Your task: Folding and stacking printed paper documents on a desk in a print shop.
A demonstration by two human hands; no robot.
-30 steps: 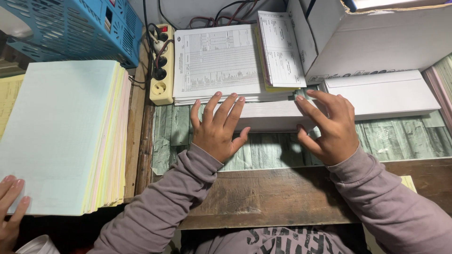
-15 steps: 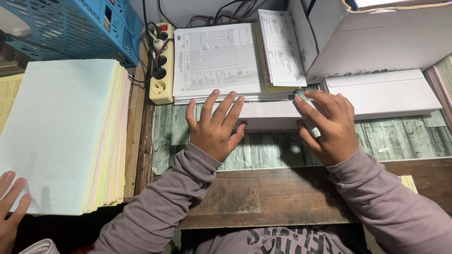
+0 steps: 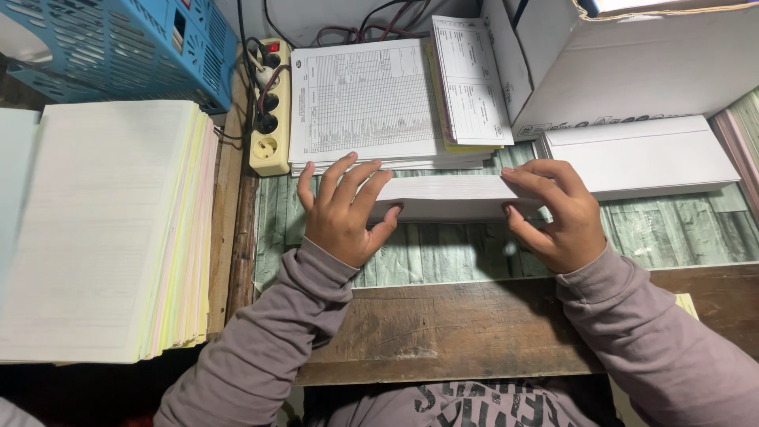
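The left hand (image 3: 341, 212) and the right hand (image 3: 553, 213) grasp a white stack of paper (image 3: 447, 198) between them, 1 at each end. The stack lies flat on the green patterned desk (image 3: 443, 253), long side running left to right, just in front of the printed forms (image 3: 365, 103). The left hand's fingers are spread over the stack's left end with the thumb pressed against its near edge; the right hand's fingers curl over the right end, thumb also at the near edge. Both hands are closed on the stack, not released.

Behind it, the printed forms sit in a pile with a second sheet (image 3: 470, 79) laid at an angle on top, over some yellow sheets. To the right, a white cardboard box (image 3: 624, 63) stands open, and a flat white packet (image 3: 640, 154) lies just beside the right hand. On the left, a cream power strip (image 3: 270, 107) with black plugs sits along the desk edge, near a blue perforated plastic casing (image 3: 118, 47). Farther left rests a thick pile of loose pages (image 3: 103, 229) with yellow and pink edges. A worn wooden board (image 3: 474, 324) crosses under the forearms, which wear grey-mauve sleeves (image 3: 261, 356).
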